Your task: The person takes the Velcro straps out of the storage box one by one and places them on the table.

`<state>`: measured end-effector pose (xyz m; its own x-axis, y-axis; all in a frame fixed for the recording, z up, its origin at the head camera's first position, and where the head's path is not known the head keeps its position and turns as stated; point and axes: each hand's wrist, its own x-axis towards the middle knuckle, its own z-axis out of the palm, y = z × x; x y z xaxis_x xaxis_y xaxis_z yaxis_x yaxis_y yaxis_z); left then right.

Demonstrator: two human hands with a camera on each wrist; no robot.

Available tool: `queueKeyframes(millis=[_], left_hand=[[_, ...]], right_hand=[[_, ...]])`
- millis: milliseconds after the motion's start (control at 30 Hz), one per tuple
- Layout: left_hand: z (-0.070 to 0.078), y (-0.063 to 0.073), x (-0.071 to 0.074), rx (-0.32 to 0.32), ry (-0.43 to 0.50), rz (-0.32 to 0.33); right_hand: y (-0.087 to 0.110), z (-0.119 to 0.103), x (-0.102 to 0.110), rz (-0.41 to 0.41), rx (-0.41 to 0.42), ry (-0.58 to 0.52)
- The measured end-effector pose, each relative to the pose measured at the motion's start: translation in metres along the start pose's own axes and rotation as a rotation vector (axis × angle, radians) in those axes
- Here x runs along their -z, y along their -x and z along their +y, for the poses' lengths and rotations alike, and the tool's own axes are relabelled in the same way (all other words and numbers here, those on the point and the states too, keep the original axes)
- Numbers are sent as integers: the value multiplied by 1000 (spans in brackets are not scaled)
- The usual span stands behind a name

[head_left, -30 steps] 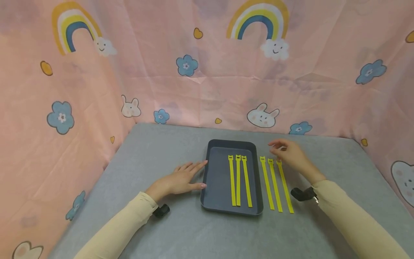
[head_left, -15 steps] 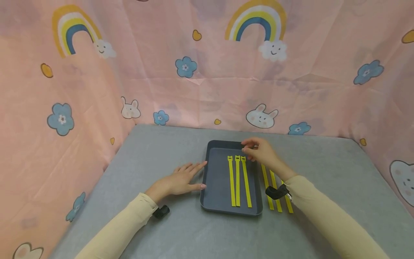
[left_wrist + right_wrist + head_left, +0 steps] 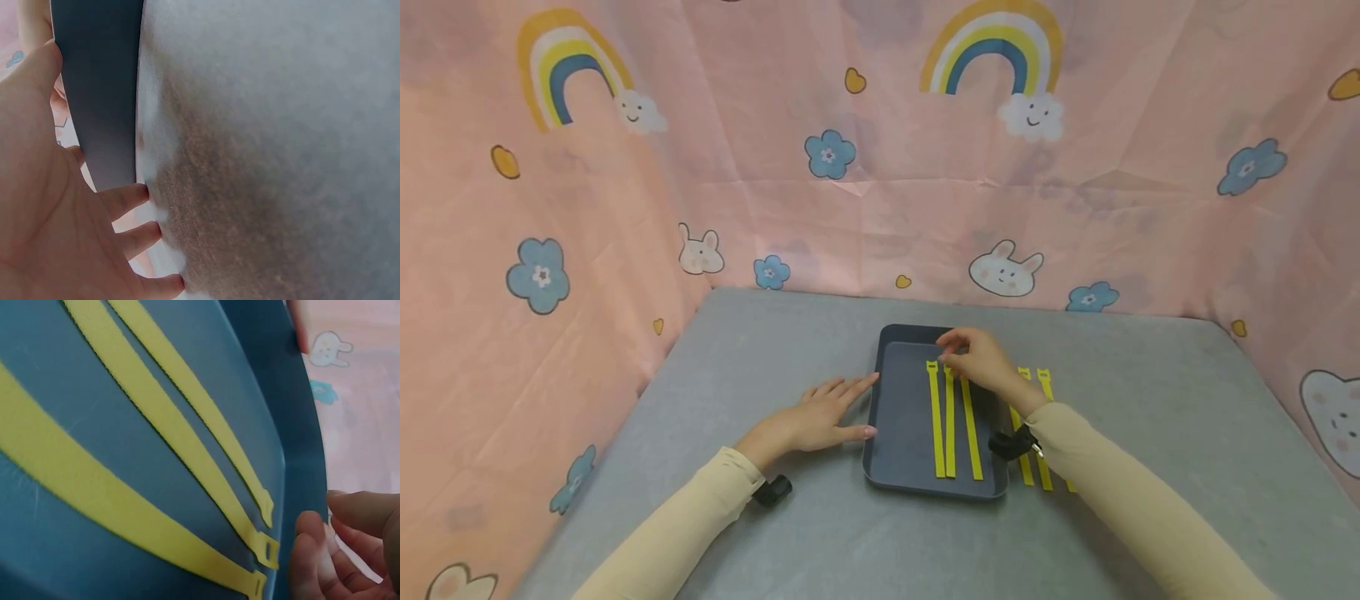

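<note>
Three yellow cable straps with slotted heads lie side by side in a dark grey tray [image 3: 902, 425]: the left strap [image 3: 936, 425], the middle strap [image 3: 951, 433] and the right strap [image 3: 973, 437]. My right hand [image 3: 983, 364] hovers over their head ends, fingers loosely bent and holding nothing, and partly hides the middle and right heads. In the right wrist view this hand [image 3: 350, 550] is near the tray's far wall. My left hand [image 3: 816, 419] rests at the tray's left side, fingers spread; in the left wrist view its thumb [image 3: 47, 62] touches the tray wall [image 3: 100, 87].
Right of the tray, three more yellow straps [image 3: 1044, 385] lie on the grey table [image 3: 775, 350], partly covered by my right forearm [image 3: 1112, 475]. A pink patterned cloth [image 3: 865, 208] hangs behind and at the sides.
My right hand has moved left, from above the straps on the table to over the strap heads in the tray. The left hand stays at the tray's edge.
</note>
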<state>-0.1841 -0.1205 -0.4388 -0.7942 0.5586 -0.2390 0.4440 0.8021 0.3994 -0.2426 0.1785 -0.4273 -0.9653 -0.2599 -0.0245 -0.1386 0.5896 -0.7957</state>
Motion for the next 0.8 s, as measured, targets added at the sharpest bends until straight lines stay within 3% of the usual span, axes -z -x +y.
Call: queueKeyframes(millis=[300,800], left_hand=[[-1,0,-1,1,-3,-3],[-2,-1,-1,-4,1,-6]], right_hand=[[-7,3,-15,6,-32,110],[-8,12,-25,18,-20,113]])
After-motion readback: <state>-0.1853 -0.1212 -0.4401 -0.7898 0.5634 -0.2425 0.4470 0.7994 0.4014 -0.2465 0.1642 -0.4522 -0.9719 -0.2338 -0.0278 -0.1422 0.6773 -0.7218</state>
